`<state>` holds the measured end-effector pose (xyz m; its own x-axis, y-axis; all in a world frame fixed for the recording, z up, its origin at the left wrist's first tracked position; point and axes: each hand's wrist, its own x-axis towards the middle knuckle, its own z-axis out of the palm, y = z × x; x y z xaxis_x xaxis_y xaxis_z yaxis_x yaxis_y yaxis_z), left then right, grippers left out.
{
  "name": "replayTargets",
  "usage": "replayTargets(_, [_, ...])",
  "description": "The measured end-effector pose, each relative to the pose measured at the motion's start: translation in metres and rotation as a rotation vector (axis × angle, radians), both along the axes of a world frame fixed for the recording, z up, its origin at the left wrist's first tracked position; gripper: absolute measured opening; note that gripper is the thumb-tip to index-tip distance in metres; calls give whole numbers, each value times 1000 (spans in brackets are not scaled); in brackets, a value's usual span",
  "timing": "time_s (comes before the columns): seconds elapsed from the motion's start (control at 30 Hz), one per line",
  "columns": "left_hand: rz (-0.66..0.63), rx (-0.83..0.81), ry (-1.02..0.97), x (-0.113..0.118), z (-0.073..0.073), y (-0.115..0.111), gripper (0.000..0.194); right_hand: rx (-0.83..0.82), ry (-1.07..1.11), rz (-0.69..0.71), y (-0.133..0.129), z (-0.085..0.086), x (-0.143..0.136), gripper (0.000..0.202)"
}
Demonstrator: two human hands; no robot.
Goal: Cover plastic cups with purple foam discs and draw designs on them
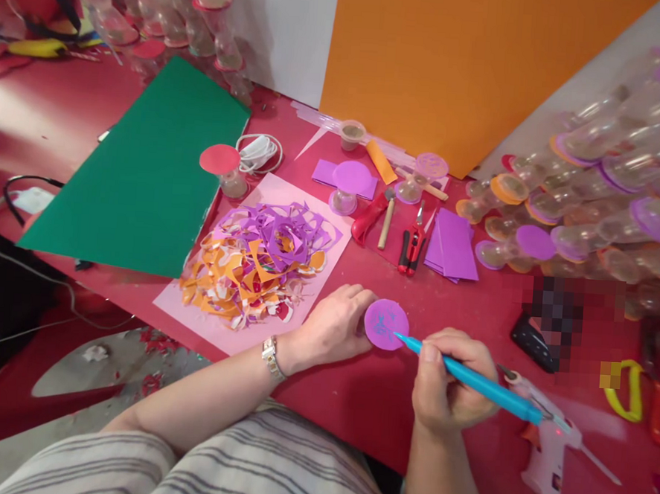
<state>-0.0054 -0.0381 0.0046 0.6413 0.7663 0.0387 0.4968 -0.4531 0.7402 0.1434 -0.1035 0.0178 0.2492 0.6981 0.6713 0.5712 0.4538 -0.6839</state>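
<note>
A round purple disc (386,325) with blue marks drawn on it faces up near the table's front edge. My left hand (341,324), with a watch at the wrist, is closed against the disc's left side; its fingertips and whatever lies beneath the disc are mostly hidden. Pinched in my right hand (453,381) is a bright blue pen (489,389), its tip touching the disc's surface. Left of my hands, a pink sheet (240,338) carries a heap of purple and orange paper scraps (262,261).
Behind my hands lie red pliers (413,245), a small hammer (387,221) and purple cards (453,243). A white glue gun (546,446), its red light lit, lies at right. Stacked clear disc-capped pieces (607,197) rise at right. A green board (144,176) covers the left.
</note>
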Motion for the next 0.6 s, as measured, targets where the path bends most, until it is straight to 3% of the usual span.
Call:
replayTargets(0.27, [8, -14, -8, -1, 1, 0, 21, 40, -26, -95, 3, 1, 0, 8])
replayTargets(0.6, [12, -7, -20, -1, 2, 0, 19, 26, -40, -99, 2, 1, 1, 8])
